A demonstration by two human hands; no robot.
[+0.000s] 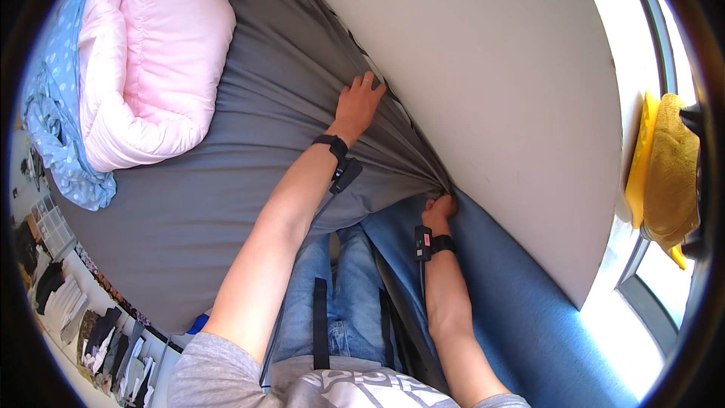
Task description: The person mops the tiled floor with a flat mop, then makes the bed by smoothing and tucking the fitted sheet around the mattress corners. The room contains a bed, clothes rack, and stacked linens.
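A dark grey bed sheet [249, 211] covers the mattress and is drawn into long creases toward the wall side. My right hand [439, 211] is closed on a bunched part of the sheet, where the mattress edge meets the wall and a blue padded surface. My left hand [359, 106] lies on the sheet farther up that same edge, its fingers apart and pointing toward the wall. The creases fan out from my right hand past my left.
A folded pink quilt [166, 60] lies at the far left over a blue dotted cloth [57, 98]. The pale wall [506, 98] borders the bed on the right. The blue padded surface [513, 279] runs below it. Yellow cloths [668, 174] hang by the window. Folded clothes [113, 347] fill the lower left.
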